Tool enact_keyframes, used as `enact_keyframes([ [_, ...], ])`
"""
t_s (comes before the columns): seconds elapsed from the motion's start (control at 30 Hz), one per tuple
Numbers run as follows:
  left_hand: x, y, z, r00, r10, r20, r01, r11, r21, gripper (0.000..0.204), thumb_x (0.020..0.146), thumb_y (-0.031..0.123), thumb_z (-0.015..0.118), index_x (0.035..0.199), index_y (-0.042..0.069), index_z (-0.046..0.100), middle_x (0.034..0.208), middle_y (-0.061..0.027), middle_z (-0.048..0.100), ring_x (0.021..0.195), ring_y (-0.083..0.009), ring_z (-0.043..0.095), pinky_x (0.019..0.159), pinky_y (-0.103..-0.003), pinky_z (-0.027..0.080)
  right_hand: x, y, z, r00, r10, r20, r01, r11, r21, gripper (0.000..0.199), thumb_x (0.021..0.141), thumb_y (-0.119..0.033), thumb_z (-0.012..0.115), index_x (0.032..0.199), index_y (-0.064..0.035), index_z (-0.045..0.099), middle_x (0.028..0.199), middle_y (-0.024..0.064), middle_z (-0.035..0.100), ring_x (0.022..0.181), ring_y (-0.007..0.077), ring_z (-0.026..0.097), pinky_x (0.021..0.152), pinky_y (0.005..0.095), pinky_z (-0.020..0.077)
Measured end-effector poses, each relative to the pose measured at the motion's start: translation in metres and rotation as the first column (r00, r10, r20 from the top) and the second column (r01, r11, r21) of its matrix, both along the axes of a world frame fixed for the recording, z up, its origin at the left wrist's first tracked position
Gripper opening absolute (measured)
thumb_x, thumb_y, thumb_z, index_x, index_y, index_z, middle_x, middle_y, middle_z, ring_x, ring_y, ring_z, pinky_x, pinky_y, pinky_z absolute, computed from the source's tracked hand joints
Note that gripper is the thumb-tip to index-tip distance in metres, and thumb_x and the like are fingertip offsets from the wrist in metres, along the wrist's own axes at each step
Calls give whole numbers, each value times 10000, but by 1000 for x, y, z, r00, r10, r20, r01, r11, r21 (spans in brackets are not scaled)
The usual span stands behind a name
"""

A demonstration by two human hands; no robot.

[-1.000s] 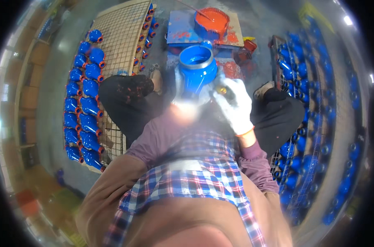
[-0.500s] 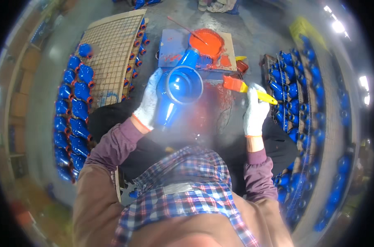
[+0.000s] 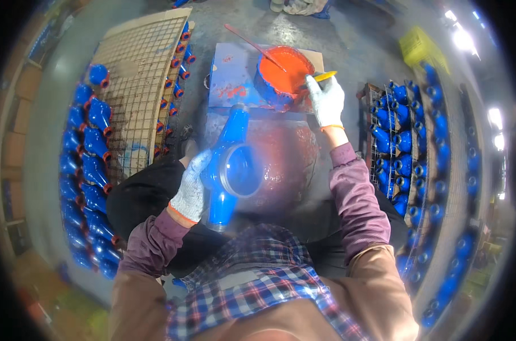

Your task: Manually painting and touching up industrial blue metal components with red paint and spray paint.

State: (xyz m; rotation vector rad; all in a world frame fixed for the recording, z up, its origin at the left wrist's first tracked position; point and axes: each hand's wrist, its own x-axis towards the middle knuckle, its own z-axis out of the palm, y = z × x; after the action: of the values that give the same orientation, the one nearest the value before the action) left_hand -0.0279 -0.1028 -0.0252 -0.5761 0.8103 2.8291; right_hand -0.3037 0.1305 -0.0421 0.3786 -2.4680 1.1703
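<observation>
My gloved left hand [image 3: 191,187] grips the side of a glossy blue valve body [image 3: 215,173], held above my lap with its wide round opening facing up and a narrower pipe end at top and bottom. In my gloved right hand [image 3: 327,102] is a paintbrush [image 3: 326,75], its yellow handle showing above the fingers. The bristles are hidden behind the hand, at the right rim of a bucket of orange-red paint [image 3: 289,71]. A thin red stick [image 3: 246,38] leans in that bucket.
Under the bucket lies a paint-smeared board [image 3: 229,74]. Blue valve bodies with red ends [image 3: 96,150] stand in rows at left, beside a wire mesh panel [image 3: 138,74]. More blue valve bodies [image 3: 403,139] fill racks at right. A yellow crate [image 3: 421,50] sits far right.
My right hand has carried the paintbrush forward and left, from beside the valve body to the paint bucket. The valve body in my left hand has come lower, closer to me.
</observation>
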Motion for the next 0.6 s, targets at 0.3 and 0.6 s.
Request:
enact_keyframes([
  [0.3, 4, -6, 1, 967, -219, -131, 54, 678, -733, 354, 1025, 172, 518, 1347, 32, 558, 1323, -115, 620, 1219, -219, 591, 1058, -353, 474, 33, 49, 7, 980, 53, 190, 23, 926, -376, 324, 999, -278, 650, 1153, 6, 677, 861, 39, 705, 724, 86, 627, 637, 251, 499],
  [0.6, -20, 40, 62, 771, -617, -155, -433, -330, -839, 761, 631, 386, 906, 1225, 13, 612, 1163, -165, 656, 1036, -312, 664, 825, -382, 577, 129, 109, 73, 894, 122, 432, 81, 903, -422, 386, 1021, -392, 602, 1050, -15, 679, 728, 8, 628, 623, 64, 562, 554, 229, 427],
])
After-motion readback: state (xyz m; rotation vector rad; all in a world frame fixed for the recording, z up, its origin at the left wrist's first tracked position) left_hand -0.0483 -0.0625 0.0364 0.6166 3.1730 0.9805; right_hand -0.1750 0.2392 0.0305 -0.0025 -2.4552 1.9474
